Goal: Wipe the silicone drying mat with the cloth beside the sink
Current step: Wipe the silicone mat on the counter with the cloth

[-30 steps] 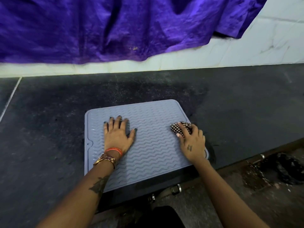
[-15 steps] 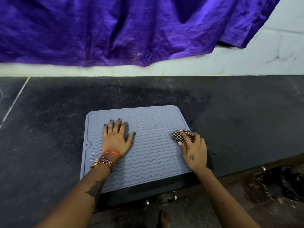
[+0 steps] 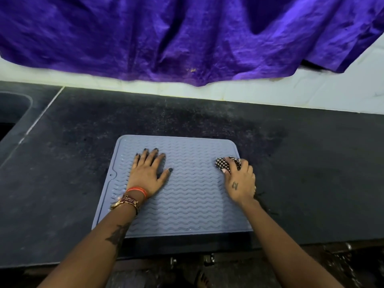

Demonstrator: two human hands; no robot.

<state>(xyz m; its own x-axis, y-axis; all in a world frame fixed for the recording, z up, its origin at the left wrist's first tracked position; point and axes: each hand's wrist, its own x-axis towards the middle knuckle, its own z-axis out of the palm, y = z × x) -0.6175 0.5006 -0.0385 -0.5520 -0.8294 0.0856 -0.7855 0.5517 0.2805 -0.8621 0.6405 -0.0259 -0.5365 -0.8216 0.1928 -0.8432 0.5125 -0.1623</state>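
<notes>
A sink (image 3: pixel 12 113) is cut into the dark counter (image 3: pixel 311 163) at far left. The grey silicone mat (image 3: pixel 187 204) is pinned by the left hand (image 3: pixel 147 175), fingers spread flat; at its right edge the checked cloth (image 3: pixel 222 163) is clutched under the right hand (image 3: pixel 239 181). A purple sheet (image 3: pixel 187 34) is draped behind

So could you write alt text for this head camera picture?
A person's right hand presses a checked cloth at the right edge of a grey silicone mat on a dark counter; the left hand lies flat on the mat.
</notes>
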